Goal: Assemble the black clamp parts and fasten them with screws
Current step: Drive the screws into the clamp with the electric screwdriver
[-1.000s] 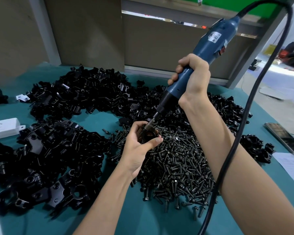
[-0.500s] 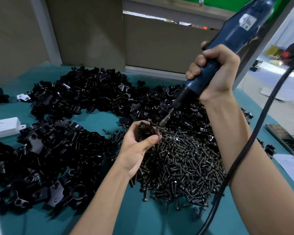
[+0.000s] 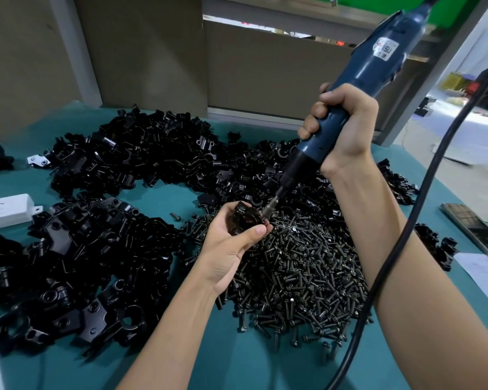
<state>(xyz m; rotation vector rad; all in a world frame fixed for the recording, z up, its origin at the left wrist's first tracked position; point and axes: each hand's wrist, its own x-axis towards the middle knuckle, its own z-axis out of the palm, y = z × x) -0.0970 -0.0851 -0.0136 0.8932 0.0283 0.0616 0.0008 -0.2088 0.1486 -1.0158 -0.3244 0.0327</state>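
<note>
Black clamp assembly (image 3: pixel 247 220) gripped in left hand (image 3: pixel 231 249) over screw pile (image 3: pixel 293 271), tilted toward 2 o'clock to meet driver bit (image 3: pixel 268 211). Electric screwdriver (image 3: pixel 358 88) fisted in right hand (image 3: pixel 341 130), slanting down from 2 o'clock, bit at clamp edge. Loose clamp parts (image 3: pixel 96 235) at 9 o'clock, within reach.

white box (image 3: pixel 7 211), phone (image 3: pixel 475 232), paper sheet (image 3: pixel 482 273)
</note>
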